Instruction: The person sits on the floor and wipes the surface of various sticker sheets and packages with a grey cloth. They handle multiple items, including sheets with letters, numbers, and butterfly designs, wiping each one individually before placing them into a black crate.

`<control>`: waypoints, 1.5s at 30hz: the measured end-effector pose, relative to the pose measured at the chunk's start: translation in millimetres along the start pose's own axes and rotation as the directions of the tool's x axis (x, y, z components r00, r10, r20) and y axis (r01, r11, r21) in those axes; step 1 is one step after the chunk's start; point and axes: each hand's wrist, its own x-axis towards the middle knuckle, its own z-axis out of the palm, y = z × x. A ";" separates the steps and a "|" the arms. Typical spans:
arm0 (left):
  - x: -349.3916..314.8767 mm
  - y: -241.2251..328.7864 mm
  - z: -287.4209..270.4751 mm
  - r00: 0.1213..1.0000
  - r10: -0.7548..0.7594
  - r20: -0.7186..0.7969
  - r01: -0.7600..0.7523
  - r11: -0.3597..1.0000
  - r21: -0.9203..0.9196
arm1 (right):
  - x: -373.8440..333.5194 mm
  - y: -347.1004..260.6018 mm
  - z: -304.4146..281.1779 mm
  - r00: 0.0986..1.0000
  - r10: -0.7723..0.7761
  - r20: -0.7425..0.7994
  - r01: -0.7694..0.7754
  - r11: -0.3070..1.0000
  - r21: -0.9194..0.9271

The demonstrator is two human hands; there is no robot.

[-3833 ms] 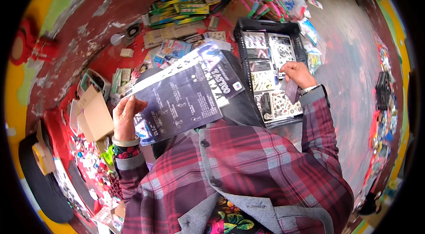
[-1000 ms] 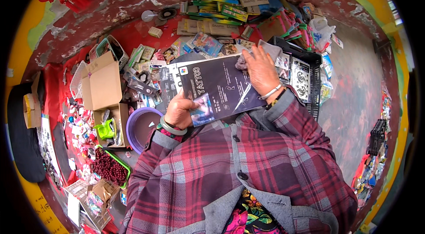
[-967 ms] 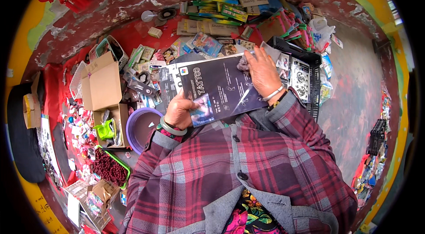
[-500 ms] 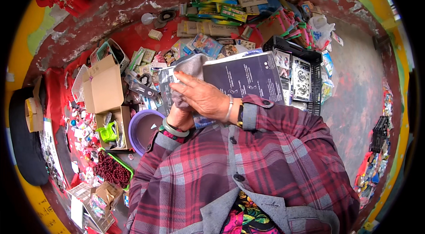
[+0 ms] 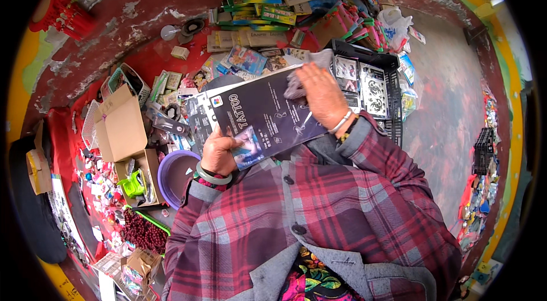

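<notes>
A flat black tattoo sheet pack (image 5: 259,107) with pale print and a small picture lies tilted in front of my body. At its lower left edge, my left hand (image 5: 219,154) grips it with the thumb on top. My right hand (image 5: 323,95) presses a grey cloth (image 5: 295,86) against the pack's right end, fingers bent over the cloth. Part of the cloth sticks up beyond the fingertips. Under the pack's left side, another grey-and-white printed sheet (image 5: 199,119) shows.
A black crate (image 5: 393,93) of patterned sheets stands just right of my right hand. To the left are a purple basin (image 5: 165,178), an open cardboard box (image 5: 122,124) and a tray of dark red beads (image 5: 142,230). Boxed goods (image 5: 265,2) are piled against the wall.
My right hand has moved right with the cloth, from the pack's left end to its right end. My left hand, earlier beneath the right, now holds the pack's left edge.
</notes>
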 end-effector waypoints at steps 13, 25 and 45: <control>8.7 -4.1 -1.2 0.995 -0.017 -0.094 -0.008 0.965 -0.261 | 24.5 -49.3 -58.9 0.882 -0.181 -0.435 0.328 0.898 0.292; 14.4 -11.8 -8.0 0.987 0.010 -0.160 -0.041 0.980 -0.192 | -15.4 -65.4 8.5 0.875 -0.459 0.153 0.366 0.836 0.409; 8.5 -8.3 -1.5 0.986 0.032 -0.163 -0.064 0.979 -0.194 | -17.9 64.6 -71.7 0.947 0.069 -0.314 -0.073 0.997 -0.002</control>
